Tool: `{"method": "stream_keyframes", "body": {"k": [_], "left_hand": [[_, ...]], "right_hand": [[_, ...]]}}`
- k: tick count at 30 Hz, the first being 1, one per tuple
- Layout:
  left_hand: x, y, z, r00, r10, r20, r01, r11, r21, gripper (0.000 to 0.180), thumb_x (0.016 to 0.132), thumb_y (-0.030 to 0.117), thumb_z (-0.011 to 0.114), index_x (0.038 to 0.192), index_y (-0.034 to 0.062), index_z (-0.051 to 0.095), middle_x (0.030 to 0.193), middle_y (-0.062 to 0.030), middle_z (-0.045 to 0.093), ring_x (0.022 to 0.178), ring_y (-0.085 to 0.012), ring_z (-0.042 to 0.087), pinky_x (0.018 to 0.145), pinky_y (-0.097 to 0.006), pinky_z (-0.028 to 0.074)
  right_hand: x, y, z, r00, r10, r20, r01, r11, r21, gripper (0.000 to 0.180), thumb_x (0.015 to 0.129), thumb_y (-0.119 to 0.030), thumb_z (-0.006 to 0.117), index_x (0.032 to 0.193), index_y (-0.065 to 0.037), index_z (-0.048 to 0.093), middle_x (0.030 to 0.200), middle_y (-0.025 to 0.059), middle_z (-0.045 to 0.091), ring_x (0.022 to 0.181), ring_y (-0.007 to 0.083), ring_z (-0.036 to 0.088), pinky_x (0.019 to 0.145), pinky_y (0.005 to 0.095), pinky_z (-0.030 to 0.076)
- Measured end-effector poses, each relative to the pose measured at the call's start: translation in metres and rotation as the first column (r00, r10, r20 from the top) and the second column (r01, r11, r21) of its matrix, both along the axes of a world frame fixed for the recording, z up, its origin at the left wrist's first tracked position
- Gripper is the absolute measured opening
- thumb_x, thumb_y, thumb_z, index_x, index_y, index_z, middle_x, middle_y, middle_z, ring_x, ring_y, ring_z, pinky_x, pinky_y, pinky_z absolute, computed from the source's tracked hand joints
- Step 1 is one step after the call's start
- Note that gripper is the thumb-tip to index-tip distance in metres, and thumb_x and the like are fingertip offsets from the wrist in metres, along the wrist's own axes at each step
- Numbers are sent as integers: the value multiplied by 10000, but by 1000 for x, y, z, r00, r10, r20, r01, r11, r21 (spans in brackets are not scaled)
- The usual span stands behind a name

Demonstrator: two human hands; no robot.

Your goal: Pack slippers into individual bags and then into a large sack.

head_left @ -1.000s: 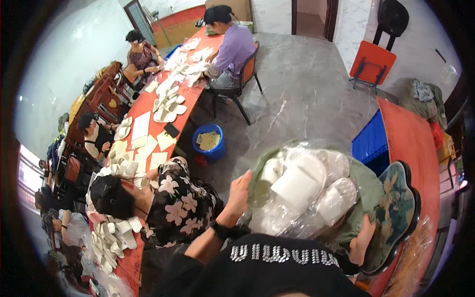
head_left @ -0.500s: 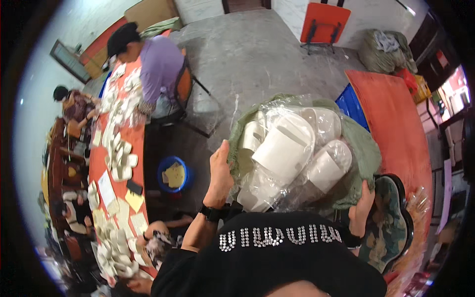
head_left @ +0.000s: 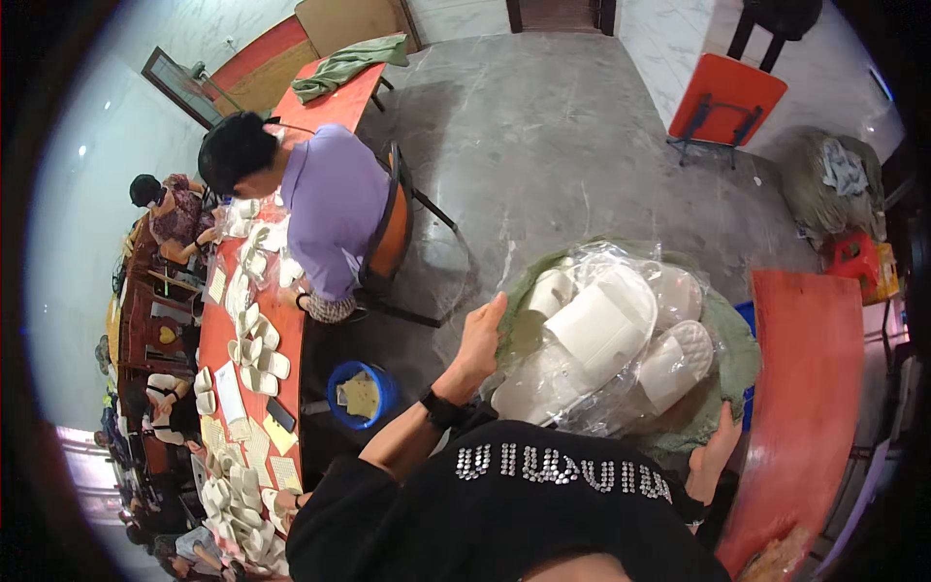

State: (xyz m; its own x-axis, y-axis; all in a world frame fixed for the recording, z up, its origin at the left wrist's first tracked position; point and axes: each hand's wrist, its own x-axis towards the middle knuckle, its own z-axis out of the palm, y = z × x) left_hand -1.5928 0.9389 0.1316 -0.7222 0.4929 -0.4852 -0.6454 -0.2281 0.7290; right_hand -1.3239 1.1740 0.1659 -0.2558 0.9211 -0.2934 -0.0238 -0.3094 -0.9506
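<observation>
In front of my chest is a green woven sack (head_left: 739, 354) with its mouth spread wide. White slide slippers (head_left: 606, 325) in clear plastic bags fill it to the top, lying at different angles. My left hand (head_left: 475, 347) grips the sack's left rim, thumb side up, its fingertips partly hidden by the fabric. On the near right side, my right hand (head_left: 715, 448) grips the rim; most of its fingers are out of sight behind the sack.
To the left, a long red table (head_left: 296, 335) carries several white slippers, papers and a black phone (head_left: 280, 415). A person in purple (head_left: 335, 209) sits there on a chair (head_left: 393, 228). A blue bucket (head_left: 361, 396) stands beside it. Another red table (head_left: 800, 388) is at right.
The room has shifted rightward and down in view, and the sack with my hands appears farther right. The camouflage-patterned seat has left view. Both hands keep hold of the sack.
</observation>
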Motion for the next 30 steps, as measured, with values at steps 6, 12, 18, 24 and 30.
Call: {"method": "stream_keyframes", "body": {"k": [6,12,18,24,30], "left_hand": [[-134,54,-23,997,-76,-12,76,997,-4,370,907,305,402,998,-23,546,883,-67,598,704,-132,580,600,-257,483],[-231,91,-2,995,-81,-51,82,997,10,326,874,315,477,791,19,586,682,-6,556,531,-72,487,477,-215,392],[-342,128,-1,993,100,-64,-98,995,30,326,878,322,470,805,23,577,684,10,546,535,-64,471,469,-215,381],[-440,136,-12,951,293,-100,-295,955,-10,363,891,314,445,907,-32,555,774,-48,584,650,-95,555,540,-240,467],[-515,120,-27,776,631,-11,-631,776,7,330,897,280,432,900,-23,561,760,-60,584,623,-111,548,549,-248,456]], "right_hand": [[-129,23,7,996,-76,-43,79,995,63,407,848,-78,459,1237,-17,355,1204,89,431,1052,209,438,885,328,361],[-214,47,33,992,-126,3,125,988,95,426,852,-93,458,1256,-33,334,1216,109,419,1038,226,467,864,340,402],[-348,120,13,989,118,-83,-114,992,59,416,855,-103,462,1248,-32,345,1201,96,439,1039,230,471,865,342,399],[-528,190,10,906,419,-54,-418,908,33,346,864,-109,447,1192,-5,406,1148,92,478,988,207,496,816,309,409],[-708,220,1,696,717,-39,-716,697,42,283,866,-98,429,1126,7,462,1063,81,521,930,187,516,791,298,416]]}}
